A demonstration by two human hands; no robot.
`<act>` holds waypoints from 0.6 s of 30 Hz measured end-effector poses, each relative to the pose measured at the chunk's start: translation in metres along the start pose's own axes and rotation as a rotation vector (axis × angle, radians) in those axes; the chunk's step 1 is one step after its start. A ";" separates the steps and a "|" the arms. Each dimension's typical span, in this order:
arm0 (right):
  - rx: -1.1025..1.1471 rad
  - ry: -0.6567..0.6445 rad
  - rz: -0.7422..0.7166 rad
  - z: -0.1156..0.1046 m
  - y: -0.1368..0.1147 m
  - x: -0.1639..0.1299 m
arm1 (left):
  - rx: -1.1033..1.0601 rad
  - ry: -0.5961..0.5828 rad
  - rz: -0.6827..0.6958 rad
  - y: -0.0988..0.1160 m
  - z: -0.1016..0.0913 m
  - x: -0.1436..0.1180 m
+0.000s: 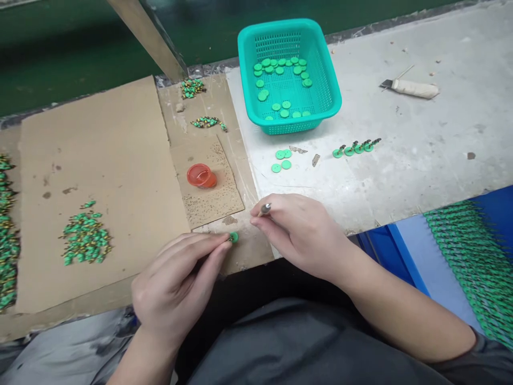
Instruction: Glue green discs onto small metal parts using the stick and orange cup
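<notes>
Small round green plastic disc [234, 237] pinched at left hand [178, 283] fingertips; right hand [298, 232] just beside, gripping thin metal-tipped tool [265, 208].

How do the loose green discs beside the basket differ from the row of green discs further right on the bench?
The loose green discs lie flat and bare in a small cluster; the row of green discs forms a line, each with a dark pin-like piece attached. Both rest on the grey bench in front of the teal basket, and both are green.
</notes>
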State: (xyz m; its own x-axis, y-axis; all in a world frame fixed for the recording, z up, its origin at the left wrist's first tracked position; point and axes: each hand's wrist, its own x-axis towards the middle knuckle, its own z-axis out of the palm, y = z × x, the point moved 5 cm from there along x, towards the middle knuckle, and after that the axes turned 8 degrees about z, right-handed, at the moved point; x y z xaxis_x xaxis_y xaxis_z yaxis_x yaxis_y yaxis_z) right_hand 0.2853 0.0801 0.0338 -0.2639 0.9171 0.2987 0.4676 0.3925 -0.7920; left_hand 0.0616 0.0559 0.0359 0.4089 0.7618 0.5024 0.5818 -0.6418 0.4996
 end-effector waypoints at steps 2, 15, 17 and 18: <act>0.070 -0.047 0.024 0.003 -0.002 0.004 | -0.006 -0.002 0.003 -0.001 0.001 0.000; 0.279 -0.140 0.056 0.025 -0.008 0.022 | -0.027 0.033 0.026 -0.001 0.001 -0.002; 0.270 -0.149 0.062 0.025 -0.007 0.022 | -0.028 0.034 0.025 -0.001 0.002 -0.002; 0.266 -0.153 0.061 0.026 -0.007 0.022 | -0.028 0.034 0.022 -0.001 0.002 -0.002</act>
State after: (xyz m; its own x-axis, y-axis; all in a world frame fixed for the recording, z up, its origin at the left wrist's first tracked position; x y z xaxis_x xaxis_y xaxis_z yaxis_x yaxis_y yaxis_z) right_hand 0.2547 0.0960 0.0319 -0.3755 0.9095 0.1782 0.2548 0.2862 -0.9237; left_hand 0.0613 0.0553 0.0330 0.3971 0.7442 0.5371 0.5526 -0.6611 0.5074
